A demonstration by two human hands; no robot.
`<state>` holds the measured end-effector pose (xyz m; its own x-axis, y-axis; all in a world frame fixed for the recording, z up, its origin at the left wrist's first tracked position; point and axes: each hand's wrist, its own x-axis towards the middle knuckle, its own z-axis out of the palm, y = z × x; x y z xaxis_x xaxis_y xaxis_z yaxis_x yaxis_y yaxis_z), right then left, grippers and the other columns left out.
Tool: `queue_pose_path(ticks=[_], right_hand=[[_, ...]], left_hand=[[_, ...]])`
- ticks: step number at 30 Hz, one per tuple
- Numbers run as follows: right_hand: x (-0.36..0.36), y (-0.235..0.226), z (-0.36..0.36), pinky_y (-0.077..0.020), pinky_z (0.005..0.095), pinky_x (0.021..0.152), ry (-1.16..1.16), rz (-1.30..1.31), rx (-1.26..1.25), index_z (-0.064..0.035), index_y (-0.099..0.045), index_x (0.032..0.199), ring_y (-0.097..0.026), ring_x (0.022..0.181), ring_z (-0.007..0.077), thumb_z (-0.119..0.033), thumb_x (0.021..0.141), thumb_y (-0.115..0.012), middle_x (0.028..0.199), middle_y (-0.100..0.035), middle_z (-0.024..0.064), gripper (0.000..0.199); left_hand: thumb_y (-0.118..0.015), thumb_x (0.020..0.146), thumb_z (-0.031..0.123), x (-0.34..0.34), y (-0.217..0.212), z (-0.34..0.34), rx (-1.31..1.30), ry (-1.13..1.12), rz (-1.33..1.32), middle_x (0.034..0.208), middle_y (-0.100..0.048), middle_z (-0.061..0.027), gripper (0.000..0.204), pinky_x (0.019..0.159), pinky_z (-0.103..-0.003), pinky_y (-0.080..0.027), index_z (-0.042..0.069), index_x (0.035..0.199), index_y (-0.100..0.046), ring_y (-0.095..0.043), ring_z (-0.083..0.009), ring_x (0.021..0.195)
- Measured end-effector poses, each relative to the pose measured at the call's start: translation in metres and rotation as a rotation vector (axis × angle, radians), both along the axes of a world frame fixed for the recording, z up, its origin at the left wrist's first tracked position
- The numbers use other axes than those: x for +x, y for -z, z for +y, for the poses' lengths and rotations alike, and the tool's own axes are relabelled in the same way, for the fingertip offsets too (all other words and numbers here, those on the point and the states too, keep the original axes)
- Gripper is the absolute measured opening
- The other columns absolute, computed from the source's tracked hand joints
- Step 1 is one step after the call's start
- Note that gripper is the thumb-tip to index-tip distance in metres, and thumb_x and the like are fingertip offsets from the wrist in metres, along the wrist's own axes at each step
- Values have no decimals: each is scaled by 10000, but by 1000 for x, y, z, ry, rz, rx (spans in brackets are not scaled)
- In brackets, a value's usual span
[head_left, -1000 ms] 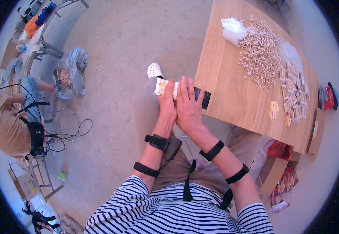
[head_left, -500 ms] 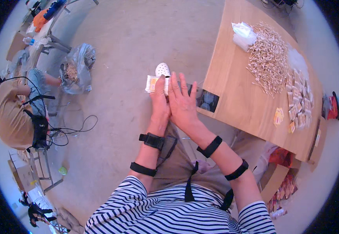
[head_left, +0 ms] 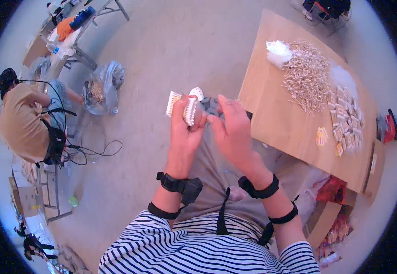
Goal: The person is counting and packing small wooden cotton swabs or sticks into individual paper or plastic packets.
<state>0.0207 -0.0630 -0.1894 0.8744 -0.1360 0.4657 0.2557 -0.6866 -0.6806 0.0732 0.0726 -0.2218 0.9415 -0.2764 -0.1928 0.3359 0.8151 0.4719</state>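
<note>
My left hand [head_left: 187,132] is closed round a small packet of cotton swabs [head_left: 190,110], whose white tips line up in a row along its edge. Part of the same bundle or a second packet [head_left: 173,101] sticks out to the left of the thumb; I cannot tell which. Just to the right, my right hand [head_left: 233,132] is raised with its thumb apart from the fingers, and nothing shows in it. Its thumb tip comes close to the left fingers. Behind the hands a white clog [head_left: 197,93] shows on the floor.
At the right stands a wooden table [head_left: 264,91] with a heap of loose cotton swabs [head_left: 307,75], clear plastic bags [head_left: 279,53], several filled packets [head_left: 346,118] and yellow cards [head_left: 322,136]. A seated person [head_left: 29,118] works at the left beside a plastic sack [head_left: 105,93].
My right hand has come away from the left and drawn back, its flat fingers now bent. The left hand has turned, bringing the packet's row of tips into view.
</note>
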Motion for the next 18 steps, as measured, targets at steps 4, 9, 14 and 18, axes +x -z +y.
queue_pose_path(ticks=[4, 9, 14, 18], right_hand=[[-16, -32, -10, -534, 406, 742, 1, 0, 285, -8, -620, 1028, -654, 768, 313, -109, 852, -683, 870, -649, 180, 212], [-43, -63, -19, -490, 384, 574, -4, 52, 535, 7, -629, 880, -646, 642, 287, -105, 876, -674, 715, -631, 160, 121], [-61, -63, -35, -484, 413, 585, 22, 5, 420, 5, -602, 846, -637, 656, 330, -77, 873, -652, 720, -620, 175, 100], [-71, -58, -43, -467, 444, 599, 65, -62, 376, -4, -559, 815, -614, 686, 374, -52, 879, -618, 744, -596, 189, 99]], left_hand=[[-606, 958, 231, -36, -45, -34, 33, 58, -65, 825, -584, 6, 174, 543, -240, -393, 81, 1041, -577, -495, -57, 622], [-609, 952, 289, -59, -67, -50, 88, 84, 61, 776, -610, -4, 232, 538, -231, -389, 61, 994, -607, -536, -68, 630], [-617, 948, 338, -70, -56, -59, 57, 215, -55, 900, -642, -21, 264, 638, -262, -528, 88, 1031, -594, -644, -114, 792], [-650, 923, 305, -76, -58, -68, 35, 252, -48, 826, -638, -9, 227, 639, -255, -533, 101, 1009, -605, -651, -122, 762]])
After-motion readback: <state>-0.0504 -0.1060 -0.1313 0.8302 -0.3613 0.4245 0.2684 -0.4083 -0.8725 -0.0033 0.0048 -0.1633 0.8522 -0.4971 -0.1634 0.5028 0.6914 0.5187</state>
